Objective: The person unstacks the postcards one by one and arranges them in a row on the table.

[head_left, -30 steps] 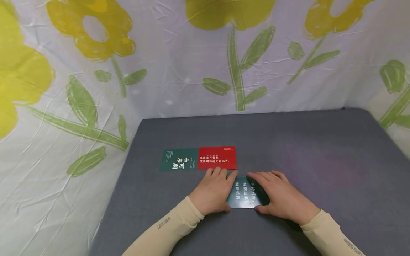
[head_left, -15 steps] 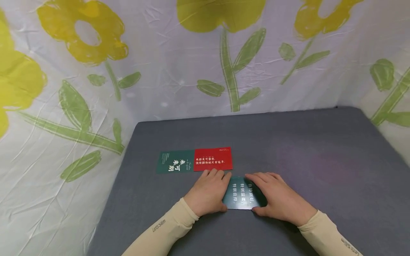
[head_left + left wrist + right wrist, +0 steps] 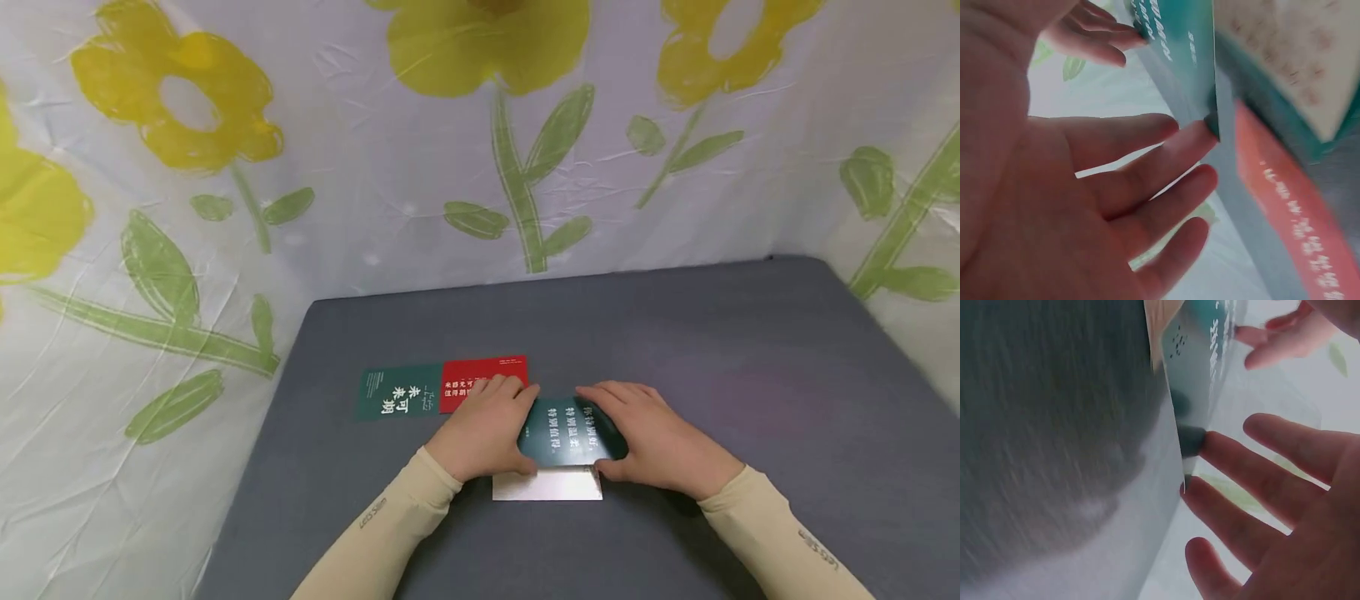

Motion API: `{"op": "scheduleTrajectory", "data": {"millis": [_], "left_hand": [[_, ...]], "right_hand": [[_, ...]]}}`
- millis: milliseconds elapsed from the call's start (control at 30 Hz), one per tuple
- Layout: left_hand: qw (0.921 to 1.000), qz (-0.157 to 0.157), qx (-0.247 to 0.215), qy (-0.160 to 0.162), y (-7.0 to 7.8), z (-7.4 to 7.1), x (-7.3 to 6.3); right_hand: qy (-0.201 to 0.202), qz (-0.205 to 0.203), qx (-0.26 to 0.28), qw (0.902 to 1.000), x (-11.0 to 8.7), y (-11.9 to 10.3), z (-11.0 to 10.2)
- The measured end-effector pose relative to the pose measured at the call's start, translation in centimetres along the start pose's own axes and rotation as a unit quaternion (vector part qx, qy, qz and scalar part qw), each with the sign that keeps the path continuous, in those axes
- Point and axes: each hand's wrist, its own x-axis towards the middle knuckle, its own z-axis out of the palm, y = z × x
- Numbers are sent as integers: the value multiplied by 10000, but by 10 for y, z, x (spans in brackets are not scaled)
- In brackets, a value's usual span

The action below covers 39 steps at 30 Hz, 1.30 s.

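A green card with white lettering is held raised and slightly tilted between both hands. My left hand grips its left side, thumb at the near corner and fingers toward the far one. The right hand holds the right side the same way. In the wrist views, fingertips of the left hand and of the right hand touch the card's edges. Below the green card, a pale card shows its near strip; the left wrist view shows its green border and brownish pattern. The rest of it is hidden.
Beyond the left hand, a second green card and a red card lie side by side on the grey table. The left fingers partly cover the red card in the head view. A flower-printed cloth hangs behind.
Both hands have lifted the green card up and away from the near side, uncovering the pale card's near strip. The head view has shifted slightly.
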Motion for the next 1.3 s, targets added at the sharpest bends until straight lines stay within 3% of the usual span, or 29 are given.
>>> {"op": "scheduleTrajectory", "data": {"millis": [167, 333, 500, 767, 1300], "left_hand": [[10000, 41, -8, 50, -12, -8, 33], [9991, -245, -282, -180, -25, -6, 62], [9972, -426, -534, -304, -32, -4, 78], [9977, -360, -540, -217, -29, 0, 84], [9949, -627, -784, -29, -36, 4, 73]], "right_hand": [[-128, 120, -147, 9997, 24, 19, -15], [-486, 450, 113, 9977, 49, 39, -22], [-867, 747, 355, 9928, 65, 51, -22], [-861, 976, 388, 9907, 60, 60, -20], [-846, 946, 387, 9912, 66, 61, -12]]}}
